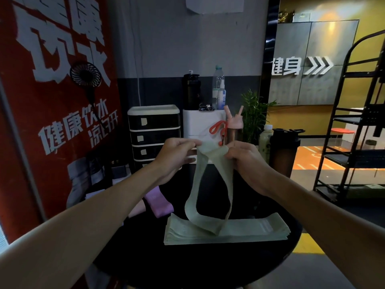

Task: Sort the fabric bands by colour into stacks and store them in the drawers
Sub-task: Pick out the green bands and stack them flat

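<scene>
1. Both my hands are raised over the table (pixel 187 265), with one green band (pixel 196 184) held between them.
2. My left hand (pixel 175 155) pinches the band's top edge on the left, fingers curled onto the fabric.
3. My right hand (pixel 248 161) grips the same top edge on the right, fingers closed on it.
4. The band hangs down as an open loop, and its lower end touches the green stack (pixel 250 230).
5. That stack lies flat on the near right part of the table.
6. Purple bands (pixel 159 203) lie just left of the stack, partly hidden by my left forearm.
7. The drawers (pixel 154 134) stand at the far left of the table; the ones I can see look closed.
8. Right of the drawers, a white box (pixel 198 126) carries bottles on top.
9. A dark shaker (pixel 284 151) stands at the far right, past my right hand.
</scene>
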The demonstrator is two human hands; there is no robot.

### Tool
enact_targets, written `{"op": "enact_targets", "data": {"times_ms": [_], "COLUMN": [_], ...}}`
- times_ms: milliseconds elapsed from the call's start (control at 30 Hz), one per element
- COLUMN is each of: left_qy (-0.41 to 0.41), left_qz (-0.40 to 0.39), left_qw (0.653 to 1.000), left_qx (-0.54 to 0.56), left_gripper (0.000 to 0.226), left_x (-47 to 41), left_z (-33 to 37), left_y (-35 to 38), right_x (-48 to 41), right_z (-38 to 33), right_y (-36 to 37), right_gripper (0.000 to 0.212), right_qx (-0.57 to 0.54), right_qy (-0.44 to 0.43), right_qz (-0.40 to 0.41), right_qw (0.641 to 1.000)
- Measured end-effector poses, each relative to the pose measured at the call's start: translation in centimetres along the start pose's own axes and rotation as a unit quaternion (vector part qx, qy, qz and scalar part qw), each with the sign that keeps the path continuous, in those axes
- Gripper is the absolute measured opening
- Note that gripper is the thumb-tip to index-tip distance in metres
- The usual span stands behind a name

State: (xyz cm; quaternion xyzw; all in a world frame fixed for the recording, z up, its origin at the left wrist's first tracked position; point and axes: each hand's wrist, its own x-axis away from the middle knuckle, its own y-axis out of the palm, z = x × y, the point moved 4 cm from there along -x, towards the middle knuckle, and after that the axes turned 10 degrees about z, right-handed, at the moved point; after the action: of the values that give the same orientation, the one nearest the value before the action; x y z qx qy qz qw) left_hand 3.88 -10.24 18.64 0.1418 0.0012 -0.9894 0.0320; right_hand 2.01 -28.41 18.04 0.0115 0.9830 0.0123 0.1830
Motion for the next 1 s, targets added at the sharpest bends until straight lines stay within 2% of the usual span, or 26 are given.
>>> {"op": "enact_targets", "data": {"times_ms": [67, 133, 167, 300, 433, 533, 600, 700, 867, 1000], "left_qy": [0.016, 0.036, 0.05, 0.101, 0.122, 0.143, 0.146, 0.143, 0.133, 0.124], "left_qz": [0.007, 0.004, 0.001, -0.01, 0.001, 0.015, 0.024, 0.033, 0.068, 0.116], "left_qw": [1.0, 0.999, 0.998, 0.994, 0.992, 0.989, 0.987, 0.987, 0.989, 0.985], "left_qx": [0.017, 0.031, 0.031, 0.029, 0.019, -0.025, -0.061, -0.067, -0.009, 0.041], "left_gripper": [0.027, 0.024, 0.023, 0.017, 0.012, 0.024, 0.036, 0.043, 0.025, 0.019], "left_x": [-0.2, -0.2, -0.1, 0.2, 0.5, 0.6, 0.5, 0.3, 0.0, -0.4], "left_z": [0.8, 1.8, 2.3, 3.9, 4.7, 4.9, 5.1, 5.5, 5.9, 6.1], "left_y": [-0.1, 0.0, 0.1, 0.6, 1.4, 1.8, 2.0, 2.1, 1.6, 0.3], "right_x": [0.1, -0.2, -0.3, -0.7, -0.3, -0.1, 0.0, 0.2, 1.0, 2.0], "right_z": [0.3, 0.6, 0.6, -0.4, -2.1, -2.8, -2.9, -2.6, -0.8, 0.9], "right_y": [-0.1, -0.4, -0.4, -0.2, 0.5, 1.0, 1.2, 1.2, 1.2, 0.8], "right_gripper": [0.003, 0.004, 0.006, 0.035, 0.02, 0.036, 0.044, 0.027, 0.041, 0.04], "right_qx": [0.026, 0.047, 0.054, 0.056, 0.066, 0.077, 0.083, 0.035, 0.012, 0.005], "right_qy": [-0.002, -0.006, -0.006, -0.011, -0.064, -0.078, -0.071, -0.041, 0.028, 0.063], "right_qz": [-0.013, -0.004, 0.004, 0.014, 0.037, 0.048, 0.035, 0.018, -0.038, -0.059], "right_qw": [1.0, 0.999, 0.999, 0.998, 0.995, 0.993, 0.993, 0.998, 0.999, 0.996]}}
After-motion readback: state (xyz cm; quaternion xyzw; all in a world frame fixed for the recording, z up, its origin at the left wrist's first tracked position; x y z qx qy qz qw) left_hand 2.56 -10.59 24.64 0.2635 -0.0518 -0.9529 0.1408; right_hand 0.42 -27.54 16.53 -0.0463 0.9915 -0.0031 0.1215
